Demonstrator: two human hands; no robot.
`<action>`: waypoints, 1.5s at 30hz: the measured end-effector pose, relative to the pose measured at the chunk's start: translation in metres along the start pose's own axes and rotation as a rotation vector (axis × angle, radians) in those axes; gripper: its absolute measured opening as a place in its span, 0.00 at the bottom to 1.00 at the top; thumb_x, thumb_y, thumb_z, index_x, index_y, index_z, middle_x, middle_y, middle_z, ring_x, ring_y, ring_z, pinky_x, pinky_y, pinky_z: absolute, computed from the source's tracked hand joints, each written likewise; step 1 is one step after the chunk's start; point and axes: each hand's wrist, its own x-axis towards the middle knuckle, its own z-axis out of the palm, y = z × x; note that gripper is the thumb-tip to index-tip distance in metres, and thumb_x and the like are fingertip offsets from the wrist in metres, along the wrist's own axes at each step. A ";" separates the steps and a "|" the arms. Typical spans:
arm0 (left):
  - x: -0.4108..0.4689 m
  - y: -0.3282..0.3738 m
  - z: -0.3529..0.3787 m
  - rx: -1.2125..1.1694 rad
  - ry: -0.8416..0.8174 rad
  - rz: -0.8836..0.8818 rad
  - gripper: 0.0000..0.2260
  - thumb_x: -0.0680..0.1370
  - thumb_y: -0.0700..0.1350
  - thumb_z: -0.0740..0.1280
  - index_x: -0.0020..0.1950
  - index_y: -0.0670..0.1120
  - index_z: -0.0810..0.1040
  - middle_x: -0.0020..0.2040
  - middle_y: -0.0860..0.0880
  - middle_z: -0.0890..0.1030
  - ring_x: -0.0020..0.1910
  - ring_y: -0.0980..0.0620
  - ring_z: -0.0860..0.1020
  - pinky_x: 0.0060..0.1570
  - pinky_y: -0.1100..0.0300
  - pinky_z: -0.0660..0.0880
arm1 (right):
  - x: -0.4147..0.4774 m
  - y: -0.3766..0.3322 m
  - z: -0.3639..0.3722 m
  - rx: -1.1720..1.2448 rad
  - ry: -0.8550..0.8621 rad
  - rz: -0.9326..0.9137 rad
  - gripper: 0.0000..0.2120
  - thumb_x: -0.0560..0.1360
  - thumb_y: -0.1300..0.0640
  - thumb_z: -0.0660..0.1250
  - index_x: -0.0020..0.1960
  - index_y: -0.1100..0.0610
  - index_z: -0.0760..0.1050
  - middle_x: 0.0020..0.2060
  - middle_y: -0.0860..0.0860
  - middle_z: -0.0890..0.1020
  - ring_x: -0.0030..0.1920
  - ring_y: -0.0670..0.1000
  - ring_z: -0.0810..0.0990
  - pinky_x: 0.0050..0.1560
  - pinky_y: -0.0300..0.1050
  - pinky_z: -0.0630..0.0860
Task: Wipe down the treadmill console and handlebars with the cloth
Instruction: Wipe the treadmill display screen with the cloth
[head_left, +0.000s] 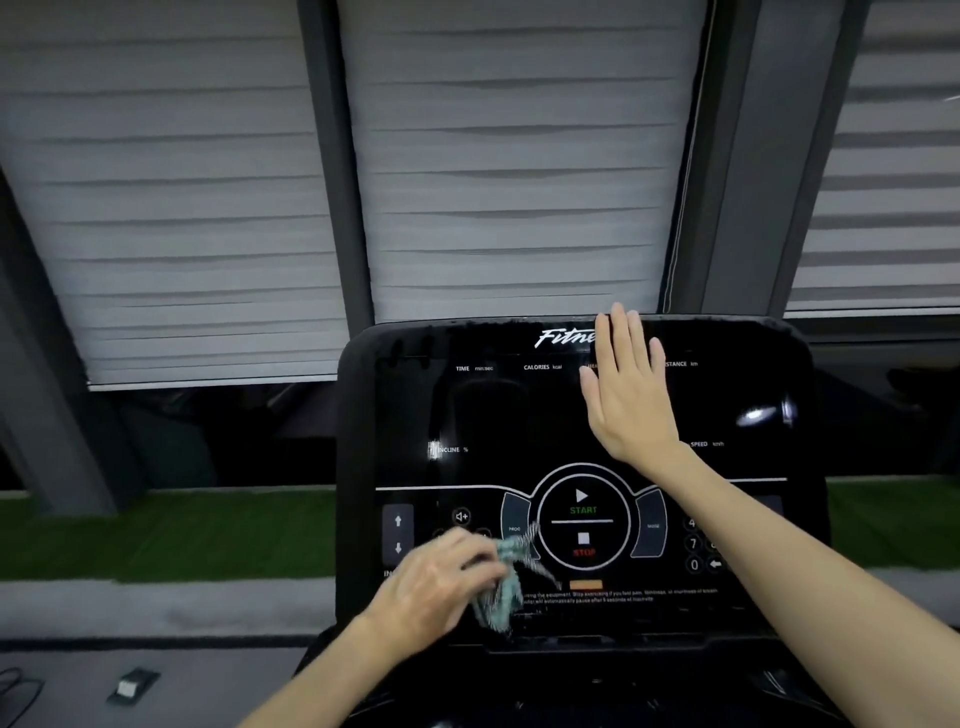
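Observation:
The black treadmill console (483, 415) fills the lower middle of the head view, with a round START/STOP dial (583, 522) near its bottom centre. My left hand (441, 582) grips a crumpled pale green-and-white cloth (506, 587) against the lower left of the panel, just left of the dial. My right hand (631, 387) lies flat with straight fingers on the upper right of the glossy screen, covering part of the logo. The handlebars are hidden below the frame; only dark shapes show under the console.
Grey window blinds (519, 156) and dark frame posts (332, 156) stand behind the console. A strip of green turf (166, 535) and a grey ledge run along the left. A small dark and white object (132, 686) and a cable (21, 691) lie at the lower left.

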 end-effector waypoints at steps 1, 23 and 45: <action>-0.003 0.001 0.000 0.013 -0.035 0.015 0.12 0.73 0.39 0.71 0.56 0.48 0.78 0.52 0.53 0.76 0.47 0.55 0.75 0.42 0.62 0.77 | -0.001 0.000 -0.001 0.000 -0.011 -0.003 0.29 0.81 0.50 0.47 0.77 0.62 0.49 0.77 0.59 0.51 0.77 0.58 0.48 0.73 0.59 0.54; 0.082 -0.045 -0.063 0.144 0.173 -0.106 0.11 0.72 0.37 0.73 0.52 0.47 0.81 0.49 0.51 0.78 0.44 0.50 0.75 0.37 0.54 0.79 | -0.004 0.001 -0.017 0.048 -0.124 -0.019 0.33 0.78 0.44 0.40 0.78 0.60 0.46 0.77 0.57 0.47 0.77 0.57 0.46 0.72 0.59 0.54; 0.123 -0.091 -0.125 0.215 0.193 -0.203 0.09 0.74 0.36 0.70 0.51 0.47 0.81 0.49 0.50 0.78 0.49 0.48 0.76 0.40 0.49 0.79 | -0.005 0.001 -0.023 0.021 -0.183 -0.009 0.30 0.82 0.49 0.49 0.78 0.58 0.42 0.77 0.55 0.42 0.77 0.55 0.42 0.74 0.57 0.48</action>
